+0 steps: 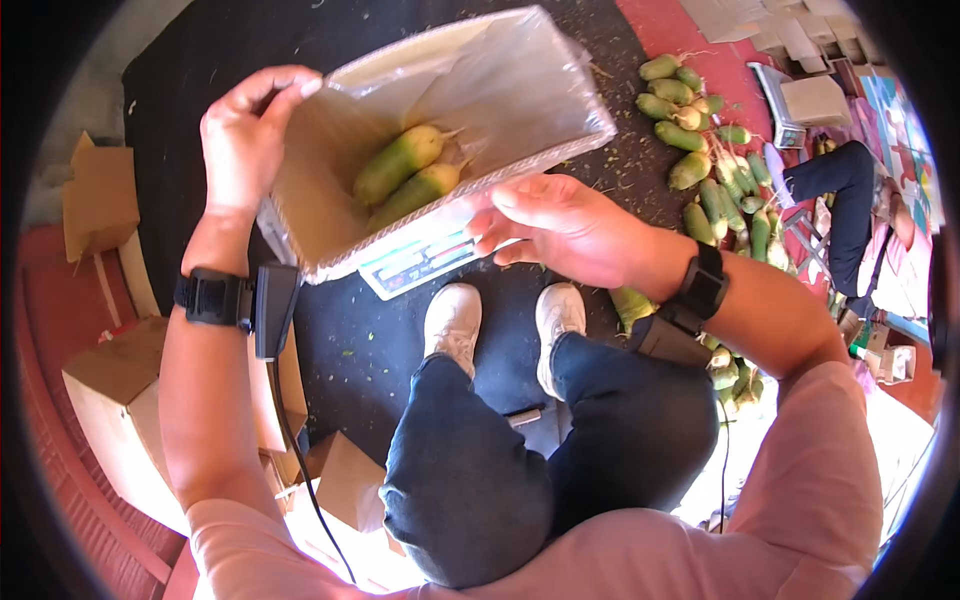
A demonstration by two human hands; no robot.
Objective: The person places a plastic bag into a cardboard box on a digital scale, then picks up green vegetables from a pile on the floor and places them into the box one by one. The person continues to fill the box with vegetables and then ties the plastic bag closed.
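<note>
An open cardboard box [450, 196], lined with clear plastic, stands before me on a scale [420, 266] with a lit panel. Two green radishes with pale ends [401, 161] lie inside, side by side at the box's left part. My left hand [251, 127] pinches the plastic liner [319, 88] at the box's upper left corner between thumb and fingers. Close to the near long side of the box is my right hand [551, 225], its fingers apart and curled, with nothing seen in it; whether the fingertips touch the box cannot be told.
Many green radishes [679, 135] lie in a long pile on the floor at right. Beyond it, another person's bent leg [832, 187] shows near a second scale [784, 135] bearing a carton. Cardboard boxes [124, 360] stand at left. Leaf scraps dot the dark mat [337, 360].
</note>
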